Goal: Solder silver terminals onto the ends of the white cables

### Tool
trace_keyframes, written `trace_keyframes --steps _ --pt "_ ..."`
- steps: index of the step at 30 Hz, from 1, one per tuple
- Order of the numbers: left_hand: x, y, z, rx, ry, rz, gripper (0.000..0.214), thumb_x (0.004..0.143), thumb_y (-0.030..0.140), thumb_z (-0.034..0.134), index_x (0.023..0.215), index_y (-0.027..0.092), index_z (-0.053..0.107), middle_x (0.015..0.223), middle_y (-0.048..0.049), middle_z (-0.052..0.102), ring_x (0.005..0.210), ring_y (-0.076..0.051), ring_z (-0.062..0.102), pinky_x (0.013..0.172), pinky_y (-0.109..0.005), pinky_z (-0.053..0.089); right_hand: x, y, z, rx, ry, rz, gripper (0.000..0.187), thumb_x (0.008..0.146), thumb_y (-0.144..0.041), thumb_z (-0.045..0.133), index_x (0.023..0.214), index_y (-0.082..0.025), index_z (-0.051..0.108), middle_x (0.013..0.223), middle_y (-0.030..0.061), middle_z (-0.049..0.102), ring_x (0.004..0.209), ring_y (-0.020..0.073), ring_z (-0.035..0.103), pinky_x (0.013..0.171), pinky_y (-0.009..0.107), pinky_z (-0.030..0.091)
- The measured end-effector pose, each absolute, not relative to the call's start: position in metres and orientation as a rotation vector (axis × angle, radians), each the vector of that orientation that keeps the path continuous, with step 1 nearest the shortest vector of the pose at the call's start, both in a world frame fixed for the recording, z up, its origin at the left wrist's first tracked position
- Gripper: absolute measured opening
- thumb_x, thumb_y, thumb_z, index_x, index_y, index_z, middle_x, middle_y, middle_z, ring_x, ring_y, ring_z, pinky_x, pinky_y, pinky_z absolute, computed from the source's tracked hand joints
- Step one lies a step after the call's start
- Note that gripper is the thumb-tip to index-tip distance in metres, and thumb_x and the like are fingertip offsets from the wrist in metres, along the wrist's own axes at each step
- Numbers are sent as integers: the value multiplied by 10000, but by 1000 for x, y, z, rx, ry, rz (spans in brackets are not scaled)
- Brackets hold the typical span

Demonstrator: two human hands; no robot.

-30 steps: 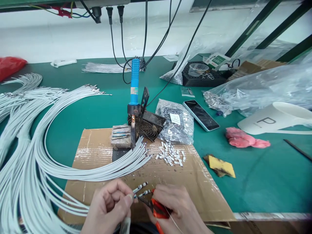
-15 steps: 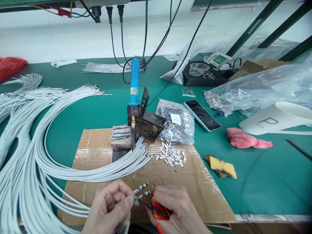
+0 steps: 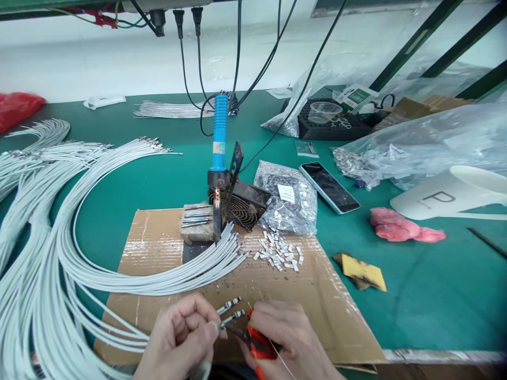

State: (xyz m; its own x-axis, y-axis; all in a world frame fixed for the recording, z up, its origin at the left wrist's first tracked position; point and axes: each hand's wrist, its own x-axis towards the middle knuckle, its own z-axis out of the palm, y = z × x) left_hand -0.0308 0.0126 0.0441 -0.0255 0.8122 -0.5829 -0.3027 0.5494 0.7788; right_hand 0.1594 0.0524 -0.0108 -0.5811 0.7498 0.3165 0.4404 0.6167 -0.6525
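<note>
The head camera shows me both hands at the bottom edge, and both are cut off at the wrist. The left hand [image 3: 180, 340] is closed: thumb and forefinger pinch two thin white wires [image 3: 231, 311], whose metal tips stick out to the right, just over the cardboard sheet [image 3: 317, 301]. The right hand [image 3: 283, 335] is closed around orange-handled pliers [image 3: 256, 344]. The fingers cover most of the handles, which go out of the picture below. The dark nose of the pliers points toward the metal tips, but I cannot tell if it touches them; this part is small and a little blurred. Further back on the cardboard, a blue soldering iron [image 3: 219, 132] stands upright in its holder, with a small heap of white pieces [image 3: 279, 252] to its right. A big bundle of white cables [image 3: 55, 253] curves away to the left and leaves the frame.
</note>
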Motion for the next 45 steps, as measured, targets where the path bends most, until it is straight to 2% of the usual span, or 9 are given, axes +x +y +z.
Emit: trace_keyframes --steps 5,14,21,27,33,40,45 --pt "-33 11 40 448 1280 953 547 582 632 910 693 135 711 534 17 566 460 -53 318 489 -228 154 159 52 -10 -909 -2261 678 368 705 -90 553 664 -241 220 544 -64 390 466 92 372 479 259 233" --pt "-36 11 41 401 1198 922 529 594 603 921 721 125 735 528 28 543 474 -51 295 492 -225 136 158 51 -18 -865 -2253 573 313 721 -109 537 643 -240 264 524 -56 402 464 106 354 475 272 216" --pt "-39 13 44 304 1093 876 465 605 532 945 725 132 742 490 69 439 470 -59 244 477 -218 131 158 51 -17 -870 -2246 547 297 725 -110 549 637 -240 297 538 -46 420 466 113 383 484 280 214" --pt "-45 13 34 343 999 821 451 668 547 901 734 134 732 456 87 376 437 -53 196 452 -215 101 159 51 -18 -855 -2252 575 296 727 -127 554 639 -241 295 544 -49 413 468 109 388 481 276 223" --pt "-45 14 37 320 978 823 453 639 526 925 727 127 729 460 86 402 429 -45 223 443 -209 115 159 50 -17 -860 -2228 588 275 762 -118 565 636 -231 349 563 -44 456 483 104 437 487 272 235" --pt "-45 15 36 234 889 825 293 683 380 920 730 139 760 416 103 398 386 -31 201 438 -196 136 158 50 -17 -858 -2222 566 259 740 -113 573 626 -230 371 563 -42 462 493 110 433 488 273 234" --pt "-45 14 32 266 909 815 344 678 429 916 719 138 738 425 107 370 402 -39 187 443 -205 115 156 54 -15 -826 -2210 558 282 737 -115 575 601 -233 358 535 -47 448 472 107 407 472 272 228"
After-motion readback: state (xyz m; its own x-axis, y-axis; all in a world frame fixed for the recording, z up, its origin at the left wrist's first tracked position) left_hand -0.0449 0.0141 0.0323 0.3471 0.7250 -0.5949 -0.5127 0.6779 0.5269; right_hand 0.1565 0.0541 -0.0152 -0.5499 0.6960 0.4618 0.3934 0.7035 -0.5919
